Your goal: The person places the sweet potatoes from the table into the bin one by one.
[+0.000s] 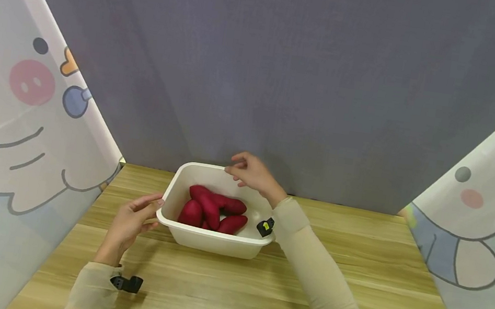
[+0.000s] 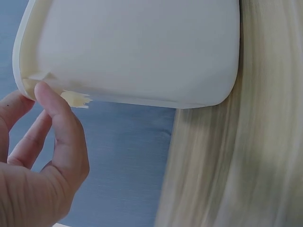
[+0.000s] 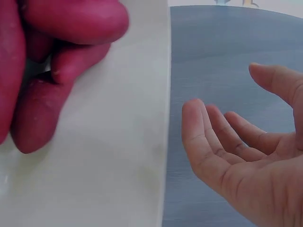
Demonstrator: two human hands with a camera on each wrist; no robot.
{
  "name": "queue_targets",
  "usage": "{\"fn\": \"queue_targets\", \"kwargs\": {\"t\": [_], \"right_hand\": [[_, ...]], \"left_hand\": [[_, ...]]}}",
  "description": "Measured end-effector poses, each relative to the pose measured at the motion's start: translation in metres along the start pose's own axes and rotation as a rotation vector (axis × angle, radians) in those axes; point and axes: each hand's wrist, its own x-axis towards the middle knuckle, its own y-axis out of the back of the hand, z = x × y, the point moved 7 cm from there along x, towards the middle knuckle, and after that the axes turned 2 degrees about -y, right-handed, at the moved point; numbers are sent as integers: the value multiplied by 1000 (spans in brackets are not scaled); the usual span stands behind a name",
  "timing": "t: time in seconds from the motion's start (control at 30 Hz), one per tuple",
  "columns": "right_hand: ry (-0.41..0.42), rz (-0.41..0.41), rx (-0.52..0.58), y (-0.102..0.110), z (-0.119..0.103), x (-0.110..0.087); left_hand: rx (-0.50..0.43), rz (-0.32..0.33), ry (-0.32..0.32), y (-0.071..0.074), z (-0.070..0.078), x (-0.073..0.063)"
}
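A white plastic bin (image 1: 216,242) stands on the table with several red-skinned sweet potatoes (image 1: 207,204) piled inside, mostly toward its left. My left hand (image 1: 131,220) is at the bin's left side. In the left wrist view, thumb and a finger pinch the rim corner, the other fingers bent outside it. My right hand (image 1: 252,172) hovers at the far rim with loosely bent fingers and holds nothing. Seen from the right wrist, those fingers (image 3: 203,137) are apart from the bin wall (image 3: 128,123), just beyond its edge. My right forearm crosses the bin's right end.
The wooden table (image 1: 208,297) extends in front and to both sides of the bin. A grey fabric panel (image 1: 277,74) rises close behind it. Side curtains with cartoon animals (image 1: 24,155) flank the table. Small black devices are strapped at both wrists.
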Motion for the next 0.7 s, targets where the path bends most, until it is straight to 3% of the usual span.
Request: {"fn": "queue_targets", "kwargs": {"t": [0.33, 0.57, 0.7], "right_hand": [[119, 29, -161, 18, -25, -32], [158, 96, -184, 37, -12, -68], [205, 142, -192, 46, 0, -94]], "left_hand": [[223, 3, -58, 1, 18, 0], [381, 132, -217, 3, 51, -19], [471, 131, -312, -9, 68, -37]]}}
